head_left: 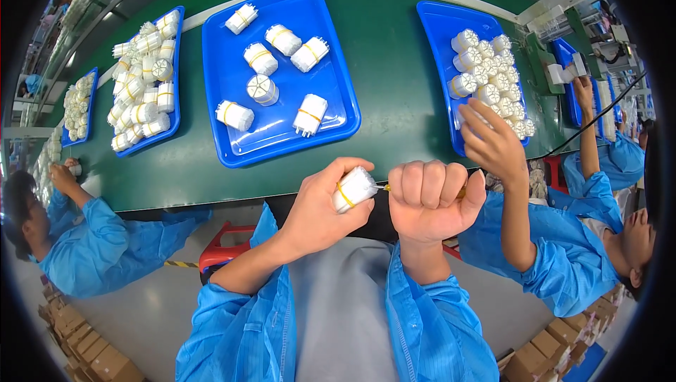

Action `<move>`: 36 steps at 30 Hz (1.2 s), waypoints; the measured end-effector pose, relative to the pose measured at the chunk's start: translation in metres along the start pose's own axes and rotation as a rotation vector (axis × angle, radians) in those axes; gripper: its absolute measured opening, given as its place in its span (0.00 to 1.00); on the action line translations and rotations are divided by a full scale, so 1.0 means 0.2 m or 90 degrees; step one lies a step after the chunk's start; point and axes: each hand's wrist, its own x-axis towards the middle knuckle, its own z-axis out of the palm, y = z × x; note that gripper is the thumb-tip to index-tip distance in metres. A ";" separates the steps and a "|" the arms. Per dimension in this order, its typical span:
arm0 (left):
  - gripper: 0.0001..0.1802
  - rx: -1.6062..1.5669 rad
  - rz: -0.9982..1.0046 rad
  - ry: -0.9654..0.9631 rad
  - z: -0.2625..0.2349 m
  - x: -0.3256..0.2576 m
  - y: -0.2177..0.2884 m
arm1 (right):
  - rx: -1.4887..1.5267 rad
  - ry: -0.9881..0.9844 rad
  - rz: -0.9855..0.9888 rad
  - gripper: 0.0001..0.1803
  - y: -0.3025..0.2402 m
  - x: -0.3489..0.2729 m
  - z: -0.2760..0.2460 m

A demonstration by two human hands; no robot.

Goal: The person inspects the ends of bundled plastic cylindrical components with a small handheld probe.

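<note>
My left hand (326,202) is closed around a white cylindrical part (354,190) with a yellow band about its middle, holding it in front of my chest. Beside it, my right hand (433,199) is wrapped in a fist around a screwdriver (386,188). Bits of its yellow handle show at both sides of the fist, and its thin metal shaft reaches the end of the white part. Whether the tip sits in a screw is too small to tell. Just beyond my hands, a blue tray (282,148) on the green bench holds several more banded white parts (263,90).
To the right, another person's hand (493,141) reaches over a blue tray (436,30) packed with white parts. Fuller blue trays (176,72) stand to the left, where another worker (91,234) sits. A red stool (224,245) is below the green bench (380,65).
</note>
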 end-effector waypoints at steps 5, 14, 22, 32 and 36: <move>0.23 0.019 0.010 -0.009 0.00 0.00 -0.01 | -0.002 0.005 -0.003 0.29 0.02 -0.01 0.00; 0.22 0.146 0.066 -0.006 -0.02 0.03 -0.06 | 0.023 0.052 0.050 0.28 0.05 -0.01 -0.06; 0.26 -0.082 -0.052 -0.002 -0.06 0.00 -0.07 | 0.070 0.065 0.013 0.28 -0.03 0.00 -0.10; 0.27 -0.052 0.005 0.023 -0.05 -0.02 -0.01 | 0.045 0.070 0.014 0.27 0.00 -0.02 -0.09; 0.26 0.013 0.025 0.071 -0.04 -0.03 0.00 | 0.030 0.081 0.024 0.27 0.00 -0.03 -0.14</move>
